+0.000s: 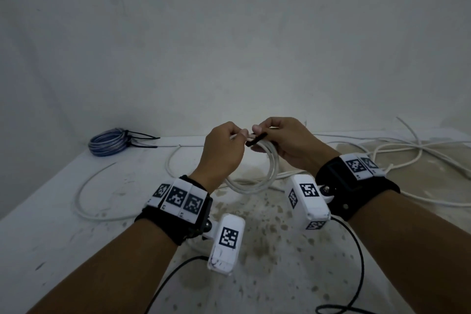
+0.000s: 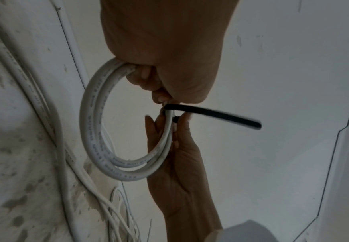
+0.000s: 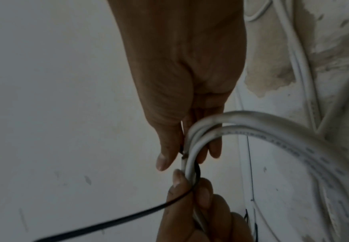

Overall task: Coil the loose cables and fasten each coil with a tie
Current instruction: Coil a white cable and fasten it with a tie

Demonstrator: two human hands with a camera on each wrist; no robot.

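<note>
Both hands hold a small white cable coil (image 1: 257, 181) up above the table. My left hand (image 1: 238, 135) grips the coil's top, fingers curled round its strands (image 2: 90, 131). My right hand (image 1: 257, 131) pinches a black tie (image 1: 256, 139) against the coil right beside the left fingers. In the left wrist view the black tie (image 2: 210, 114) loops round the strands and its free tail sticks out sideways. The right wrist view shows the right hand (image 3: 181, 157) clamping the coil (image 3: 252, 117), with the tie's tail (image 3: 107, 224) trailing off.
A blue cable coil (image 1: 109, 143) bound with black ties lies at the table's (image 1: 51, 224) back left. Loose white cables (image 1: 407, 153) sprawl over the right side, and another white cable (image 1: 84, 186) curves across the left. A wall stands close behind.
</note>
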